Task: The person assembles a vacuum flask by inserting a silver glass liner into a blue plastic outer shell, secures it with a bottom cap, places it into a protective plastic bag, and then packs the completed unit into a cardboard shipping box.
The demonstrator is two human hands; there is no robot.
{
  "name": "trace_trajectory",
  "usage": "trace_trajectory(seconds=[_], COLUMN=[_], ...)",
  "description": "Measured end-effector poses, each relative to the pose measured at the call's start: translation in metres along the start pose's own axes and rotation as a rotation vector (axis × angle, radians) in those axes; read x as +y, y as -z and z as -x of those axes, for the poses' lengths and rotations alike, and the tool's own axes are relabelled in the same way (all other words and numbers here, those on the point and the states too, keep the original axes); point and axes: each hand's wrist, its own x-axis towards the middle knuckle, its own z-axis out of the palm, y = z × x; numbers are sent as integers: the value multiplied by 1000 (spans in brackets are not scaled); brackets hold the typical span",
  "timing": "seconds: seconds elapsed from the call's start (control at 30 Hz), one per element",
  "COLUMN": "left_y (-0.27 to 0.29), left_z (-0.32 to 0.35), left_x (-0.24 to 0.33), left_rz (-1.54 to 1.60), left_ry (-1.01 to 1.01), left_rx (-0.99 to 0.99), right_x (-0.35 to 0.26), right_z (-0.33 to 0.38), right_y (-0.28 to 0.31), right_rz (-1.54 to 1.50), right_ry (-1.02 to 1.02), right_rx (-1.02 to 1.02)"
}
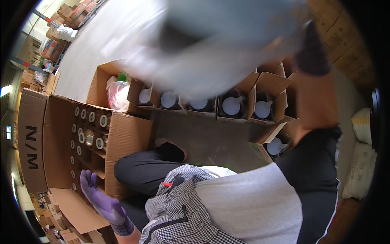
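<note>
Left hand (97, 195) spread open nr carton (122, 138); right hand (312, 51) blurred, grip unclear.

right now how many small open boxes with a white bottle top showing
6: five small open boxes in a row, one nearer at right. The blurred thing above may hide more.
</note>
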Motion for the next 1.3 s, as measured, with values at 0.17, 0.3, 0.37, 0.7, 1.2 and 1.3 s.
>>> trace_trajectory(seconds=[0.17, 0.3, 0.37, 0.7, 1.2, 1.3], left_y=[-44, -56, -54, -25, -34, -32], left_z=[12, 16, 19, 46, 70, 71], left_x=[-13, -4, 0, -12, -20, -21], left_rz=[72, 44, 11, -75, -9, -29], left_ry=[125, 166, 168, 283, 327, 321], left_rx=[-83, -137, -162, -156, -218, -267], right_x=[118, 176, 216, 302, 349, 389], right_z=[-33, -6, 15, 58, 125, 148], right_y=[155, 128, 113, 78, 75, 110], right_rz=[234, 530, 597, 13, 887, 484], right_ry=[-219, 109, -68, -419, -613, -809], right_rx=[4, -95, -151, -112, -178, -160])
